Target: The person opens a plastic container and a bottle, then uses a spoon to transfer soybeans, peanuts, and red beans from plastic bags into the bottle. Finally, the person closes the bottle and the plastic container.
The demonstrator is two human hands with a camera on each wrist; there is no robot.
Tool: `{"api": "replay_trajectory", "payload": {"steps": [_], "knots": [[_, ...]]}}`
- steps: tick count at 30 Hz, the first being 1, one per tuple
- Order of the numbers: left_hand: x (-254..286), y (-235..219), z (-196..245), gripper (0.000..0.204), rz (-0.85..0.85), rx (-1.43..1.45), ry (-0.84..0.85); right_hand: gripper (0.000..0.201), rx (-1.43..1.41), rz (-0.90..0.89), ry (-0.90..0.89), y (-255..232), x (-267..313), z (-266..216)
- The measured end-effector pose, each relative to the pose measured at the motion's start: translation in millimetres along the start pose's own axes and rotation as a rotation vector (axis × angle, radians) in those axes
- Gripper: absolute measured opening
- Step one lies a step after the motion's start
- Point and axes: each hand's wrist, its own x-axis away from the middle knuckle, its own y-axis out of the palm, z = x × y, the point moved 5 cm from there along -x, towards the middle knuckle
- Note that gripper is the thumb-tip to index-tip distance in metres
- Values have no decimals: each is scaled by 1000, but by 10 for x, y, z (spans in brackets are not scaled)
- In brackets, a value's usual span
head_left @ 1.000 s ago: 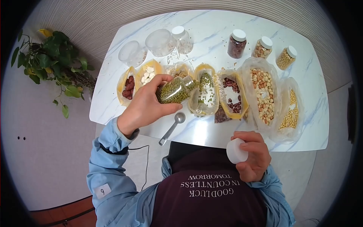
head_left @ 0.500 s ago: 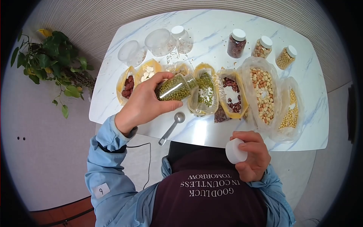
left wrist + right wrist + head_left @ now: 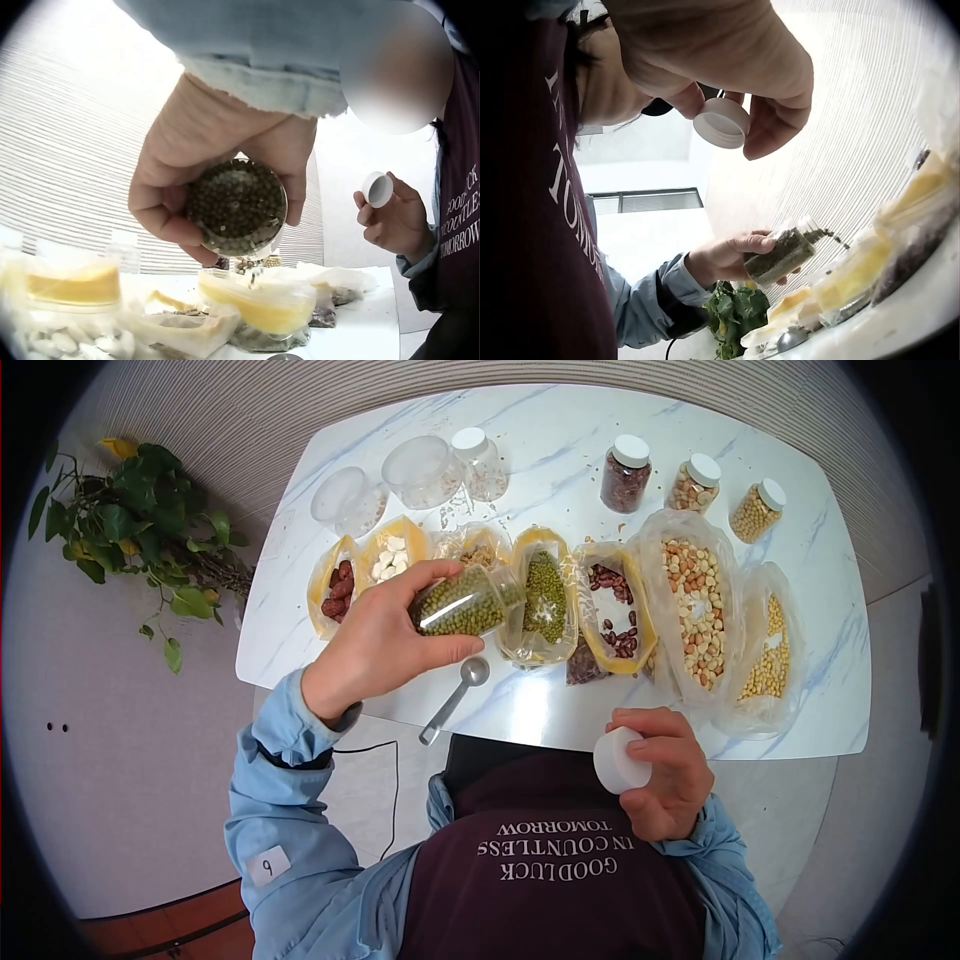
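My left hand [image 3: 375, 635] grips a clear jar of mung beans [image 3: 460, 605], tipped on its side with the uncapped mouth toward the right. Beans stream from the mouth in the right wrist view, where the jar [image 3: 780, 255] is seen side-on. Below the mouth stands an open yellow-edged bag [image 3: 520, 643] with green mung beans [image 3: 545, 595] inside. My right hand [image 3: 672, 775] pinches a white screw lid [image 3: 622, 760] in front of the body; its hollow side shows in the left wrist view. A metal measuring spoon [image 3: 474, 672] lies near the table's front edge.
Left of the mung bean bag stand bags of red dates [image 3: 340, 592], white pieces [image 3: 390, 560] and brownish bits. To its right are bags of dark red beans [image 3: 620, 645], peanuts [image 3: 690, 560] and yellow beans [image 3: 768, 670]. Clear tubs [image 3: 418, 468] and white-lidded jars [image 3: 627, 478] line the back.
Mung beans have run from the tilted jar into the bag, whose visible bottom is now covered more densely. The jar holds fewer beans. Both hands have barely moved.
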Motion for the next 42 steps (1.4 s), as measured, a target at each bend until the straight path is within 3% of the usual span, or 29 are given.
{"api": "replay_trajectory", "payload": {"steps": [2,8,14,17,29,36,42], "knots": [[-22,-20,-19,69,65,-21,74,38,-1,3,0,3,-1,0],[-47,-48,25,70,75,-1,88,37,14,-25,9,7,16,5],[-9,-32,40,70,52,-25,60,37,-11,-4,9,8,22,15],[19,-25,70,72,-26,-29,-43,37,-20,11,7,2,24,19],[-50,-107,81,72,87,-81,90,38,29,-45,11,14,26,6],[-1,-98,166,72,5,-86,-16,37,2,22,-3,9,23,12],[43,-97,170,72,-24,-91,-13,38,33,-53,5,23,27,11]]}}
